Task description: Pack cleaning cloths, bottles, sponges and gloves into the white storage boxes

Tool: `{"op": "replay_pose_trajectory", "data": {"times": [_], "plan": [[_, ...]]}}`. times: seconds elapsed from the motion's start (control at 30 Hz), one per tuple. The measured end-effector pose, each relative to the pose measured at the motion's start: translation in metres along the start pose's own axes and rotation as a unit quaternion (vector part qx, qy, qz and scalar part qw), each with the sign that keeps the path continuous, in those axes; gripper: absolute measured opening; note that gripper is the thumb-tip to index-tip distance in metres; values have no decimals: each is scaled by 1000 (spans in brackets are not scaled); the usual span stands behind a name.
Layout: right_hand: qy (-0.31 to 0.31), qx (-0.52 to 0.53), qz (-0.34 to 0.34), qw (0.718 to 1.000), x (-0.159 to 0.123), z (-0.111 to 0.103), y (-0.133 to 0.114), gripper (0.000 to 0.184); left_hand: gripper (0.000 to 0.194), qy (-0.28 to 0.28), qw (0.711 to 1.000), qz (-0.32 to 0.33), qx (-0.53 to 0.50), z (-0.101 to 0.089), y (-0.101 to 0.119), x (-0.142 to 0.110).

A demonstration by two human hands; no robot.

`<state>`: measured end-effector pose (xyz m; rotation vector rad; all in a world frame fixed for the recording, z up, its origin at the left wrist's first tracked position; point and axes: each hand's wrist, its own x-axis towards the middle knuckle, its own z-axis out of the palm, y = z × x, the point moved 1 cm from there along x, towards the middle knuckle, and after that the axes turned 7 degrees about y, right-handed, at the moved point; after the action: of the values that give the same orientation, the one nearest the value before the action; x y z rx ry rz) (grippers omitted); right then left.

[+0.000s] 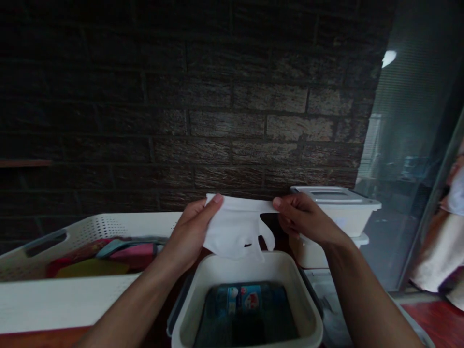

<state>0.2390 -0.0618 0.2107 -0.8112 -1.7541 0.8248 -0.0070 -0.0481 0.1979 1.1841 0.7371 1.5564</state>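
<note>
A white cloth glove (234,227) is stretched sideways between my two hands, its loose fingers drooping on the right side. My left hand (197,222) pinches its left edge, thumb on top. At the other end, my right hand (299,212) grips an extended strip of the glove between thumb and fingers. Just below hangs the open mouth of a white plastic bin (308,316). Inside that bin lies a clear bluish plastic bottle (268,302) with a blue label, partly in shadow.
On the left stands a white perforated basket (119,224) holding colourful cloths (134,253). Lidded white boxes (344,212) are stacked at the right, with a pale lid (326,290) lower down. A dark brick wall (217,121) rises behind; a person's light clothing (435,241) shows far right.
</note>
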Motion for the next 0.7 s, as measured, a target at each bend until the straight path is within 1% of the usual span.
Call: {"op": "replay_pose_trajectory", "data": {"times": [0.1, 0.17, 0.27, 0.33, 0.4, 0.43, 0.47, 0.5, 0.53, 0.57, 0.6, 0.63, 0.67, 0.7], "plan": [[35, 27, -27, 999, 4, -5, 6, 61, 33, 28, 998, 2, -47, 0, 13, -1], [40, 36, -27, 998, 6, -6, 8, 63, 30, 42, 997, 1, -66, 0, 18, -3], [15, 19, -21, 999, 8, 0, 9, 64, 28, 40, 996, -26, -71, 2, 18, -8], [-6, 1, -34, 999, 10, 5, 8, 59, 29, 28, 997, -41, -64, 4, 17, -11], [-39, 20, -32, 999, 11, 13, 9, 43, 30, 20, 997, -44, -53, 5, 16, -13], [-69, 48, -17, 996, 12, 17, 11, 39, 31, 20, 998, -43, -47, 5, 17, -14], [-109, 81, 6, 991, 13, 21, 14, 46, 32, 23, 998, -42, -43, 4, 17, -14], [-151, 110, 31, 982, 13, 25, 17, 58, 32, 25, 998, -43, -42, 4, 18, -14], [-190, 128, 53, 972, 14, 28, 21, 66, 31, 27, 998, -45, -43, 3, 18, -14], [-220, 132, 66, 964, 15, 30, 25, 65, 30, 27, 997, -48, -47, 2, 19, -14], [-240, 126, 71, 960, 15, 32, 28, 55, 29, 28, 997, -53, -51, 1, 20, -13], [-249, 113, 69, 959, 16, 31, 30, 42, 28, 31, 996, -57, -56, 1, 21, -13], [-249, 100, 62, 961, 16, 30, 31, 34, 26, 37, 996, -60, -61, 0, 21, -12], [-242, 88, 54, 965, 17, 28, 31, 34, 25, 46, 995, -62, -68, 0, 22, -11]]}}
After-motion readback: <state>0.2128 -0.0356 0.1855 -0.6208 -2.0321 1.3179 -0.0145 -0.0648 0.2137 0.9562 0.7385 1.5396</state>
